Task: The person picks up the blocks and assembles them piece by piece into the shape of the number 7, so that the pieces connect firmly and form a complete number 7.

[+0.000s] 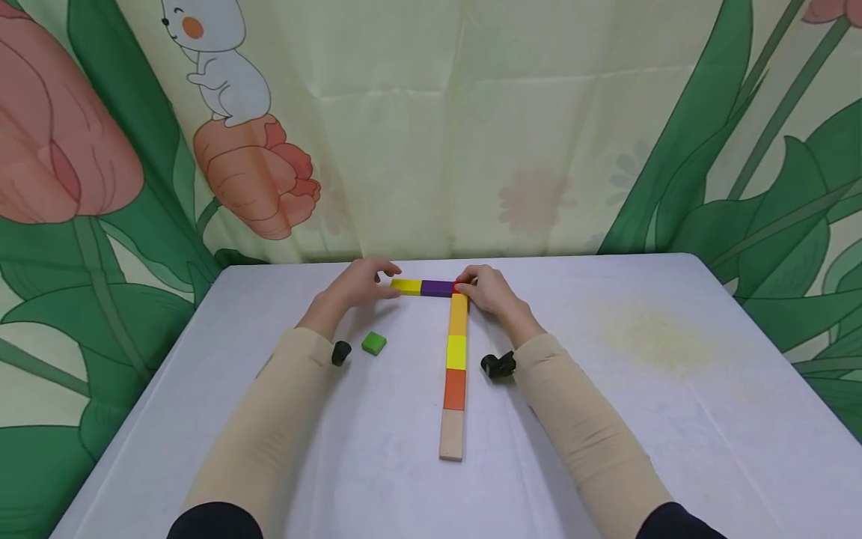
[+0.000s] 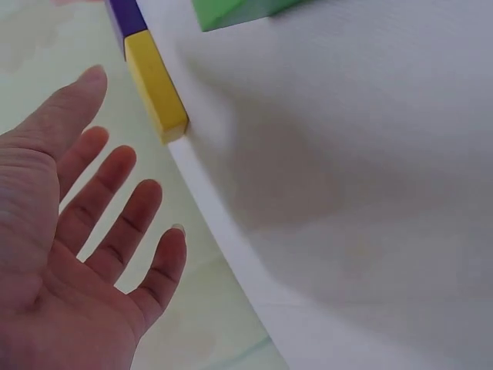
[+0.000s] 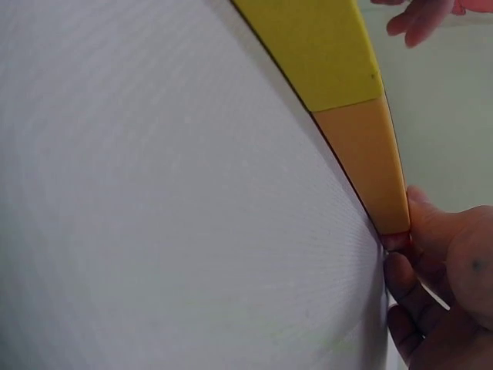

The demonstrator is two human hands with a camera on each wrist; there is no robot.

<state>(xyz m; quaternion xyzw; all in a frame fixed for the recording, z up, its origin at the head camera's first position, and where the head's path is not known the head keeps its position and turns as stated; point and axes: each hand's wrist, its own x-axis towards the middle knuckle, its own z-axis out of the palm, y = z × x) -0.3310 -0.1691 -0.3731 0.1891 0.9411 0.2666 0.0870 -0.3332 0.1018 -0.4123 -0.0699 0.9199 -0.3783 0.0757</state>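
Note:
Near the table's far edge, a yellow block (image 1: 406, 287), a purple block (image 1: 437, 289) and a red block (image 1: 458, 287) form a crosswise row. My right hand (image 1: 496, 292) pinches the red block between thumb and fingers; much of that block is hidden. My left hand (image 2: 100, 254) is spread beside the row's left end, apart from the yellow block in the left wrist view, and holds nothing. From the red block a column runs toward me: a light orange block (image 1: 459, 314), a second yellow block (image 1: 456, 352), a darker orange block (image 1: 454, 389) and a plain wooden block (image 1: 451, 436).
A loose green block (image 1: 373, 343) lies left of the column, near the left wrist's black camera (image 1: 341, 352). Another black camera (image 1: 498, 366) is on the right wrist. The white-covered table (image 1: 646, 419) ends at a printed curtain (image 1: 417, 150).

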